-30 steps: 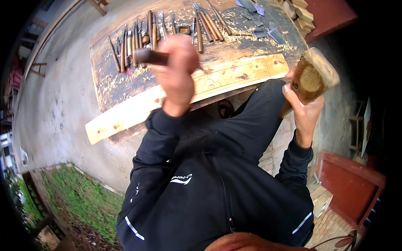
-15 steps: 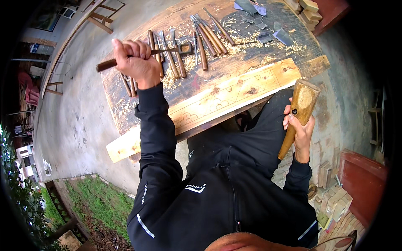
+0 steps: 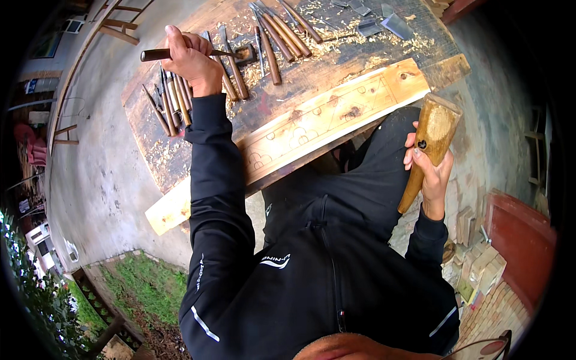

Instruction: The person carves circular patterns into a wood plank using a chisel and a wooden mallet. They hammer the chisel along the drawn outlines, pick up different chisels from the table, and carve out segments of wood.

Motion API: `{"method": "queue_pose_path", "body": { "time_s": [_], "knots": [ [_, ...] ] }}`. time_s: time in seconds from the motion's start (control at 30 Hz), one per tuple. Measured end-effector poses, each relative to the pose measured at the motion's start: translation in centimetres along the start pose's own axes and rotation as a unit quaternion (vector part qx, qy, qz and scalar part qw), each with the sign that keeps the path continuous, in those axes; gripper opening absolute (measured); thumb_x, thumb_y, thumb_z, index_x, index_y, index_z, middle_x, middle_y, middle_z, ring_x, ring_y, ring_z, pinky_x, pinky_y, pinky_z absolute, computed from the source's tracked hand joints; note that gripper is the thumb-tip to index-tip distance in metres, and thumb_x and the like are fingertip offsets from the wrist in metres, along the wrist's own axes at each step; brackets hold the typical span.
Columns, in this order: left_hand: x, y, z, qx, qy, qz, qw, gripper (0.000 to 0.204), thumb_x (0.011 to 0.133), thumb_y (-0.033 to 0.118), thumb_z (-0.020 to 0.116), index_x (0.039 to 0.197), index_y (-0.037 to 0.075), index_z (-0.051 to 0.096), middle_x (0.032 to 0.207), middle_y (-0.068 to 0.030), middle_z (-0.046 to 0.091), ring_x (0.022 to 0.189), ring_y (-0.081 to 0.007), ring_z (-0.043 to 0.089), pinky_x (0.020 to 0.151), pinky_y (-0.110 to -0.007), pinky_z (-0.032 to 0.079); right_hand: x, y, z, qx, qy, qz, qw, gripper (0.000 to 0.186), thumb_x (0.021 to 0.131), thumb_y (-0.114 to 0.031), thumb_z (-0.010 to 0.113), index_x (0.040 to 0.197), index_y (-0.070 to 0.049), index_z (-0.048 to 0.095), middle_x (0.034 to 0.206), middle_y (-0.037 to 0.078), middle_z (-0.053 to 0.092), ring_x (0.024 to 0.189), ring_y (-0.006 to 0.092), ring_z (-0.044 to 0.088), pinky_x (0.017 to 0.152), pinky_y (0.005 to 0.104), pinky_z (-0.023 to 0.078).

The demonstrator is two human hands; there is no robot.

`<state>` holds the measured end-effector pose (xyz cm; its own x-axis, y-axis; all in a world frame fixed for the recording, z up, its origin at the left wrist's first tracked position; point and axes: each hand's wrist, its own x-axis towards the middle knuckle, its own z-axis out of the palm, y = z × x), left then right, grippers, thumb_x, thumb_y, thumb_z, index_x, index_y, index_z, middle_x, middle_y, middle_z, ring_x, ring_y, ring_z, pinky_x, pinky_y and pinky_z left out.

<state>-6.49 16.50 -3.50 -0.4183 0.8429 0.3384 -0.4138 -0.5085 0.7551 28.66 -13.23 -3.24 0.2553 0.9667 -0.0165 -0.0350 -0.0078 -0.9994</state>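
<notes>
My left hand (image 3: 195, 63) is closed around a wooden-handled tool (image 3: 156, 55) above the left part of the workbench. Its thin shaft points right and ends at a dark, square, hollow-looking piece (image 3: 244, 55); I cannot tell whether the two are joined. My right hand (image 3: 433, 174) grips a wooden mallet (image 3: 442, 123) by its tapering handle, head up, beside my knee. Between my hands a long pale board (image 3: 336, 120) lies slanted along the bench's near edge, with curves and lines drawn on it.
Wooden-handled carving tools (image 3: 282, 36) lie in a row on the workbench (image 3: 324, 78), with several more (image 3: 171, 105) below my left hand. Wood shavings and pieces of dark sandpaper (image 3: 396, 27) lie at the far right. Stacked blocks (image 3: 483, 267) stand on the ground at right.
The view has shifted, so the bench and its tools appear farther up and left. The tool in my left hand has turned from slanting to nearly level. My right hand keeps its grip on the mallet.
</notes>
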Motion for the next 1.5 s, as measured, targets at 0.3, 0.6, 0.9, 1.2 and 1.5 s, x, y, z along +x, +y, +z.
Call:
{"method": "queue_pose_path", "body": {
  "time_s": [0.3,0.6,0.9,1.2,1.5],
  "knots": [
    [-9.0,9.7,1.4,-0.060,-0.127,-0.139,0.980,0.053,0.111,0.034,0.044,0.064,0.016,0.028,0.054,0.0028,0.024,0.046,-0.0093,0.019,0.042,-0.027,0.016,-0.2,0.2,0.1,-0.032,-0.006,-0.005,0.999,0.047,0.094,-0.011,0.065,0.134,0.010,0.053,0.102,0.014,0.067,0.073,0.0141,0.064,0.062,0.0269,0.052],
    [-14.1,9.8,0.1,-0.119,-0.122,-0.286,0.943,0.052,0.111,0.030,0.043,0.063,0.015,0.031,0.054,0.0015,0.030,0.045,-0.0097,0.022,0.043,-0.028,0.020,-0.3,0.3,-0.2,-0.052,-0.010,-0.006,0.999,0.050,0.095,-0.013,0.064,0.138,0.011,0.051,0.104,0.014,0.066,0.075,0.0135,0.064,0.063,0.0263,0.051],
    [-14.5,9.4,0.1,-0.093,-0.115,-0.286,0.947,0.053,0.111,0.029,0.043,0.062,0.015,0.030,0.053,0.0015,0.029,0.044,-0.0095,0.022,0.043,-0.028,0.019,-0.2,0.3,-0.1,-0.025,0.003,-0.010,1.000,0.024,0.094,-0.010,0.068,0.111,0.008,0.066,0.099,0.012,0.070,0.073,0.0140,0.066,0.062,0.0275,0.053],
    [-14.8,9.4,0.9,-0.071,-0.181,-0.275,0.942,0.049,0.112,0.027,0.040,0.065,0.015,0.030,0.056,0.0027,0.028,0.047,-0.0089,0.020,0.045,-0.029,0.018,-0.3,0.4,-0.2,-0.020,0.003,-0.013,1.000,0.024,0.095,-0.009,0.068,0.111,0.008,0.066,0.098,0.012,0.070,0.073,0.0145,0.066,0.063,0.0275,0.054],
    [-14.8,9.0,2.8,-0.016,-0.227,-0.273,0.935,0.046,0.110,0.022,0.045,0.067,0.014,0.031,0.056,0.0021,0.029,0.047,-0.0086,0.022,0.045,-0.029,0.018,-0.3,0.6,-0.4,-0.010,0.005,-0.011,1.000,0.025,0.094,-0.010,0.070,0.111,0.008,0.065,0.098,0.012,0.070,0.073,0.0142,0.066,0.063,0.0273,0.054]
  ]
}}
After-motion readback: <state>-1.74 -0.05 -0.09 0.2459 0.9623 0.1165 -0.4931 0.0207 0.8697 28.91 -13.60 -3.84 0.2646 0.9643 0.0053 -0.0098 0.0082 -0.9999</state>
